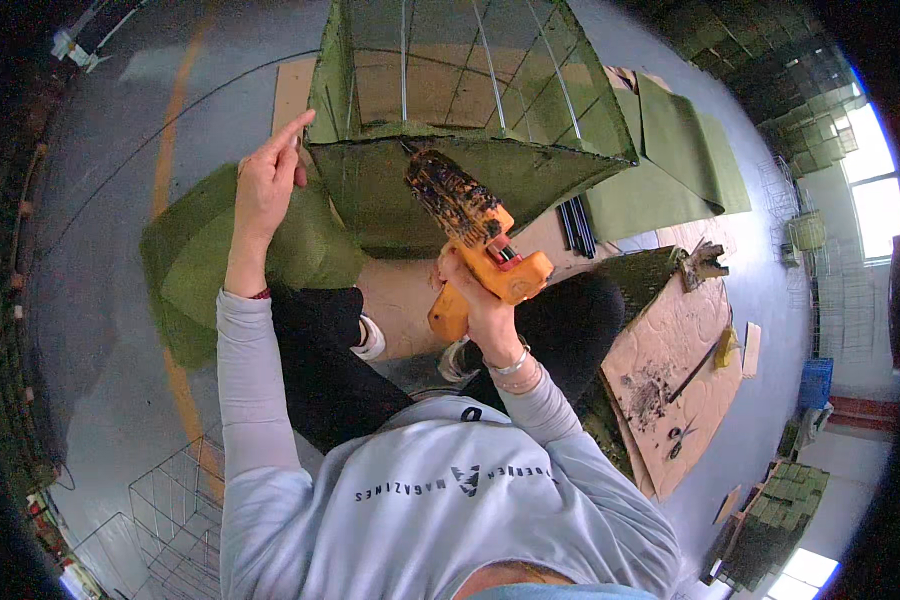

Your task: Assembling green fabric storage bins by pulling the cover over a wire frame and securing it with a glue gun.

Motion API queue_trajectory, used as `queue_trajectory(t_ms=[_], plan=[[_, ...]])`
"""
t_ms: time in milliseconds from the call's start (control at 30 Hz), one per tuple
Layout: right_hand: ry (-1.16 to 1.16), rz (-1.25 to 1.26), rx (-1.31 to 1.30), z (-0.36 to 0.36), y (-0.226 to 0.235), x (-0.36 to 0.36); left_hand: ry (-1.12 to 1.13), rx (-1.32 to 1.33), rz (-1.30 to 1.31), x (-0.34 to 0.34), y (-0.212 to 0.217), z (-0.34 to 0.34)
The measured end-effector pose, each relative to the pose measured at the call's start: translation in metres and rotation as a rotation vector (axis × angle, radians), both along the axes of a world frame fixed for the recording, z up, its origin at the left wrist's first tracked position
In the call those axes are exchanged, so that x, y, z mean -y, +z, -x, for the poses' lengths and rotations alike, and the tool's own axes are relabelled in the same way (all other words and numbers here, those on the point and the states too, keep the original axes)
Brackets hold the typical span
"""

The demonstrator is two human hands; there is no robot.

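Note:
A green fabric box on a wire frame (415, 190), with several thin metal rods across it, stands in front of my bent legs. My right hand (478, 300) is wrapped round the handle of an orange glue gun (460, 212). Dark, crusted residue coats the gun's front half, and its tip is at the box's near top edge. At the box's left corner is my left hand (270, 175), index finger stretched out with its tip at the fabric edge. The other fingers are partly bent, and I see nothing held in them.
Loose green fabric (240, 250) lies at left, more green sheets (670, 150) at right. Brown cardboard (685, 385) on the right bears scissors (681, 437), dark crumbs and a dark stick. Black strips (576, 226) lie by the box. Wire frames (175, 500) stand lower left.

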State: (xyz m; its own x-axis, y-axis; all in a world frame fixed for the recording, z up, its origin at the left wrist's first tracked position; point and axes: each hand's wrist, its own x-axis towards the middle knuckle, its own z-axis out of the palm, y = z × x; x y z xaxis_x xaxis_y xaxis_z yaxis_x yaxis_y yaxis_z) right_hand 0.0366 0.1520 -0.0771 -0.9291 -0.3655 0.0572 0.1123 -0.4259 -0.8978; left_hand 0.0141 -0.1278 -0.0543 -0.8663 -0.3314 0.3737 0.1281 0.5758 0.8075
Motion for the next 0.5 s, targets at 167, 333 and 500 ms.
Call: queue_trajectory(t_ms=[167, 333, 500], plan=[[-0.112, 0.012, 0.075, -0.001, -0.005, -0.008, -0.012, 0.012, 0.028, -0.001, 0.002, -0.001], [-0.175, 0.003, 0.042, 0.002, -0.003, -0.017, -0.003, -0.006, 0.012, 0.001, -0.001, 0.000], [-0.158, 0.007, 0.059, 0.003, -0.001, -0.031, -0.001, -0.018, 0.020, -0.001, -0.001, 0.001]])
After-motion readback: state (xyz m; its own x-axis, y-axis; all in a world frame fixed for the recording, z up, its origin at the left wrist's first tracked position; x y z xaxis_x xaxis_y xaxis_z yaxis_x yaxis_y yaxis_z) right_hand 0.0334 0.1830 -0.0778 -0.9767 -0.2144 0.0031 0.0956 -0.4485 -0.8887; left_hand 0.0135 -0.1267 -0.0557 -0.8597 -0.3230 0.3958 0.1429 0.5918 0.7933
